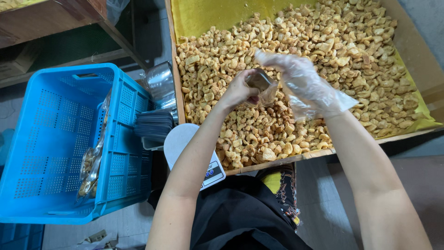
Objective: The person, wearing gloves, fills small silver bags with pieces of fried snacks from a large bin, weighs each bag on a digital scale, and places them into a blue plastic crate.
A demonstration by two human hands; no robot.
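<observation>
Filling the big yellow-lined wooden tray [418, 69], golden fried snack pieces [319, 51] reach its near edge. Above mid-tray, the bare left hand [238, 90] pinches a small clear plastic pouch [260, 83]; the plastic-gloved right hand [303, 81], fingers loosely spread, touches its mouth. A slack pinch could spill pieces.

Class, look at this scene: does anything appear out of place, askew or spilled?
One filled bag stands on edge against the wall of the blue crate rather than lying flat. Only the right hand is gloved; the left hand is bare. No snacks appear spilled.
</observation>
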